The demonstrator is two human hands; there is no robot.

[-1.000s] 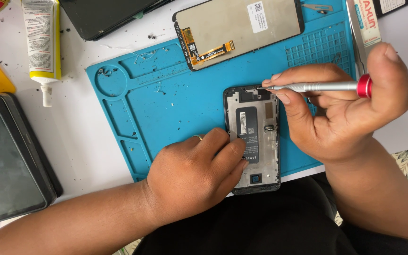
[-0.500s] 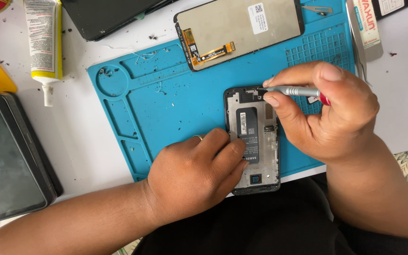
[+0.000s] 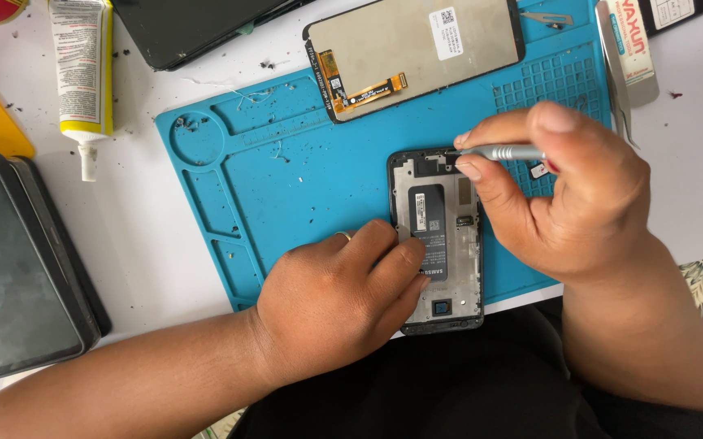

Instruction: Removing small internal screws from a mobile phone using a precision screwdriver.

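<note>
An opened phone body with a silver inner frame and a dark battery lies on the blue work mat. My left hand presses on its lower left side and covers part of it. My right hand grips a thin silver screwdriver, held nearly level. The tip touches the phone's top edge near its upper right corner. A detached screen panel with an orange flex cable lies face down at the mat's far edge.
A glue tube lies at the upper left on the white table. Stacked dark phones sit at the left, another dark device at the top. Metal tweezers lie at the mat's right edge. Small debris dots the mat.
My right hand has rolled over the screwdriver and shifted slightly left, hiding its red end. The tip stays at the phone's top edge. My left hand has not moved.
</note>
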